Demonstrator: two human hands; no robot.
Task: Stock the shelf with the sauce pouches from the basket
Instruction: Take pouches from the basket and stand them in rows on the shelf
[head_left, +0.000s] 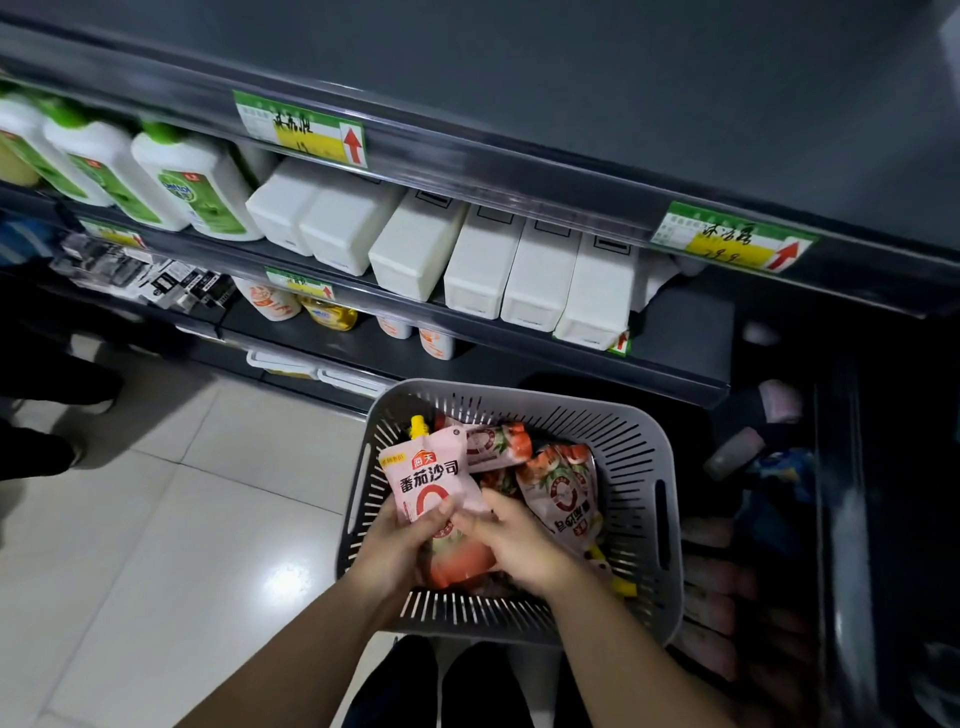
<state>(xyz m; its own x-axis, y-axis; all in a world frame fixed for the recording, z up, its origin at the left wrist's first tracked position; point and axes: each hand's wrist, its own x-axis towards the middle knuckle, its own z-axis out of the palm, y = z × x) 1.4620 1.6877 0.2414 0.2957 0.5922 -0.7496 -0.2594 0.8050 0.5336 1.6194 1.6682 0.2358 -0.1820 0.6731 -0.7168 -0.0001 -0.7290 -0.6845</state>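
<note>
A grey slotted basket (644, 447) sits on the floor in front of the shelf (680, 338). Inside lie several pink tomato sauce pouches (563, 488). Both hands hold one upright pouch with a yellow cap (428, 475) over the basket's left side. My left hand (400, 545) grips its lower left edge, thumb across the front. My right hand (511, 543) grips its lower right edge. The pouch's bottom is partly hidden by my fingers.
White boxes (483, 260) and green-labelled white bottles (192, 187) fill the middle shelf; bare shelf room lies at its right end. Orange and yellow bottles (327, 312) stand on the lower shelf. Another person's dark shoes (57, 384) are at far left on the tiled floor.
</note>
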